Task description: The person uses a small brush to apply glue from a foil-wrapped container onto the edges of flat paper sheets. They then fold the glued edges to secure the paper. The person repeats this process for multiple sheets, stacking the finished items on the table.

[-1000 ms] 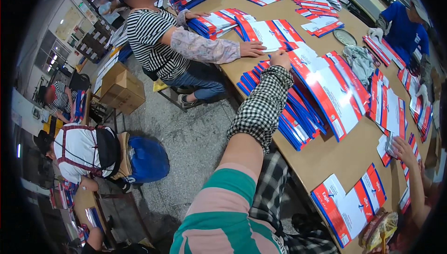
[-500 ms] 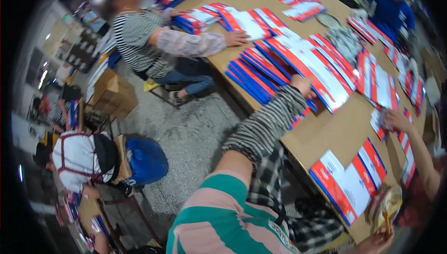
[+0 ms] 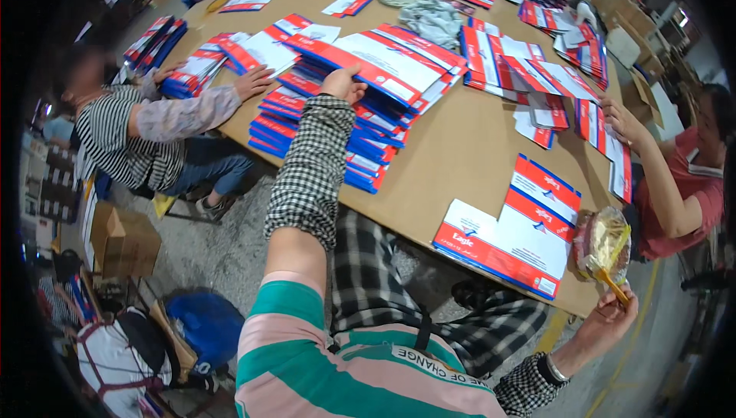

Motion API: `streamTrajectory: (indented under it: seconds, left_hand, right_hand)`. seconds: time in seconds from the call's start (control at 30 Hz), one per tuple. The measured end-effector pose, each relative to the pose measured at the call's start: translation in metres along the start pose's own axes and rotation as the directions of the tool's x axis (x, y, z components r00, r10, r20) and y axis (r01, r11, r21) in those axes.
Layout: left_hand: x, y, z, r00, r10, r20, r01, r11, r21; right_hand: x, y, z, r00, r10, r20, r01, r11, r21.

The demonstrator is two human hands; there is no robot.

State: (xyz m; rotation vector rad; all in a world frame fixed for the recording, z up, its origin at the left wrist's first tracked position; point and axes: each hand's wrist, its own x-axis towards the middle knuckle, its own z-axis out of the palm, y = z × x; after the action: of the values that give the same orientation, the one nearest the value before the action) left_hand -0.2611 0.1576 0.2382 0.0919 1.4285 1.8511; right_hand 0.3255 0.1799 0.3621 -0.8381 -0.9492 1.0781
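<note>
My left hand (image 3: 343,83) reaches far over the brown table (image 3: 452,157), its fingers curled on the edge of the top flat carton (image 3: 399,61), a red, white and blue one. That carton lies on a fanned pile of the same cartons (image 3: 360,134). My right hand (image 3: 606,320) is low at the right, past the table's near edge. It holds a clear plastic bag with yellow contents (image 3: 609,240) by its neck. A small stack of cartons (image 3: 514,226) lies on the table just left of the bag.
A person in a striped top (image 3: 123,142) sits on the left with one hand on cartons (image 3: 253,80). A person in a red top (image 3: 682,195) handles cartons at the right edge. More piles cover the far table. A cardboard box (image 3: 126,241) and blue bag (image 3: 207,326) sit on the floor.
The view has swung right and downward. My left hand has stayed on the carton pile. My right hand with the plastic bag has come into plain view at the lower right.
</note>
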Motion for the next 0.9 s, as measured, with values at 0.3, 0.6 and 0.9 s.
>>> streamTrajectory:
  seconds: [0.3, 0.6, 0.9]
  left_hand:
    - [0.027, 0.000, 0.010, 0.990, -0.073, -0.122, 0.082, 0.994, 0.068]
    - [0.047, -0.011, 0.010, 0.979, -0.007, -0.205, 0.054, 0.973, 0.224]
    - [-0.093, -0.089, 0.067, 0.850, 0.278, 0.446, -0.523, 0.536, 0.662]
  right_hand:
    - [-0.001, 0.002, 0.004, 1.000, 0.003, -0.004, -0.003, 1.000, 0.008]
    - [-0.003, -0.003, -0.006, 0.998, 0.020, -0.066, -0.025, 0.997, -0.067]
    - [-0.007, -0.006, -0.003, 0.998, 0.054, -0.011, -0.050, 0.975, 0.218]
